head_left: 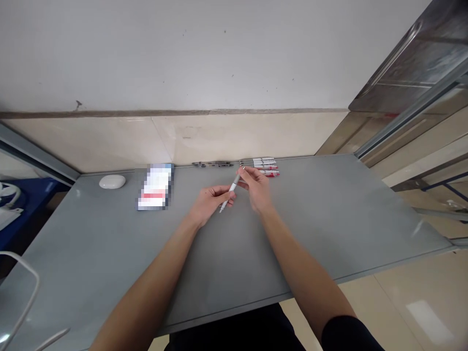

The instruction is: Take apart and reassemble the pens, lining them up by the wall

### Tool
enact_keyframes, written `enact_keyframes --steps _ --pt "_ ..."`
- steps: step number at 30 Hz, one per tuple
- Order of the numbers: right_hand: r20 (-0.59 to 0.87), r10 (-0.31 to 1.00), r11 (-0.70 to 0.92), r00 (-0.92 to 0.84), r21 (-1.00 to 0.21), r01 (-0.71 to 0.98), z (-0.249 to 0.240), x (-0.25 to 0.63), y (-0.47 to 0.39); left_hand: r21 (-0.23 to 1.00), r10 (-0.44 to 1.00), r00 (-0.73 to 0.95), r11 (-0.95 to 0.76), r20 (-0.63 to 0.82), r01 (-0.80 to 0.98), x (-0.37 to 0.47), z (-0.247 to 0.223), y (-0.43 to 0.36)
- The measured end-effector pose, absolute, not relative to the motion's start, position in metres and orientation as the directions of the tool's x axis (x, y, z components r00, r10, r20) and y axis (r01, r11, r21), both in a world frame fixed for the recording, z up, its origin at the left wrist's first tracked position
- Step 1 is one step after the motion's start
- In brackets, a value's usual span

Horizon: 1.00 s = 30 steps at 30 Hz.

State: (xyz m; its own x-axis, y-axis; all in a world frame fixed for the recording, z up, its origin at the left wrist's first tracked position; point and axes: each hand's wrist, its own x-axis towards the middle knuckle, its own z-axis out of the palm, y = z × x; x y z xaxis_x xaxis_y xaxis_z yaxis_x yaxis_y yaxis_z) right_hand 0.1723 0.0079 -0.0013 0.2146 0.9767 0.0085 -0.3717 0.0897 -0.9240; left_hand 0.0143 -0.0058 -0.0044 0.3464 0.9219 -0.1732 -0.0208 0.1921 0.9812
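Two hands (210, 204) (259, 190), at least six pens (233, 185), one phone (155, 187), one case (112, 182).

a white rounded case (112, 182) lies near a pixelated phone (155, 187); a white cable (37, 282) curves at lower left.

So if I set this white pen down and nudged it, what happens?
The white pen would probably roll, as it looks slim and rounded. It seems stiff, running straight between the left hand and right hand, and likely light, being so thin.
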Motion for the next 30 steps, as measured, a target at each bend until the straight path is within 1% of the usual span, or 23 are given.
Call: enact_keyframes --steps 6,12,16,23,26,30 --pt "-0.008 0.983 0.071 0.182 -0.903 -0.423 -0.010 0.173 0.007 0.972 0.931 0.316 0.220 -0.182 -0.087 0.015 -0.016 -0.007" --pt "-0.054 0.977 0.044 0.204 -0.893 -0.448 -0.014 0.174 0.008 0.949 0.878 0.419 0.298 -0.231 -0.102 0.014 -0.012 -0.012" --pt "-0.071 0.976 0.040 0.204 -0.871 -0.490 -0.016 0.173 0.007 0.939 0.846 0.481 0.323 -0.229 -0.121 0.014 -0.009 -0.014" --pt "-0.060 0.988 0.024 0.140 -0.845 -0.534 -0.014 0.173 0.002 0.909 0.795 0.556 0.386 -0.243 -0.154 0.015 -0.008 -0.018" --pt "-0.051 0.985 0.042 0.163 -0.854 -0.519 -0.015 0.173 0.002 0.935 0.837 0.496 0.333 -0.234 -0.121 0.016 -0.010 -0.019" --pt "-0.037 0.969 0.083 0.245 -0.883 -0.463 -0.016 0.171 0.004 0.984 0.915 0.362 0.172 -0.178 0.049 0.016 -0.012 -0.018"
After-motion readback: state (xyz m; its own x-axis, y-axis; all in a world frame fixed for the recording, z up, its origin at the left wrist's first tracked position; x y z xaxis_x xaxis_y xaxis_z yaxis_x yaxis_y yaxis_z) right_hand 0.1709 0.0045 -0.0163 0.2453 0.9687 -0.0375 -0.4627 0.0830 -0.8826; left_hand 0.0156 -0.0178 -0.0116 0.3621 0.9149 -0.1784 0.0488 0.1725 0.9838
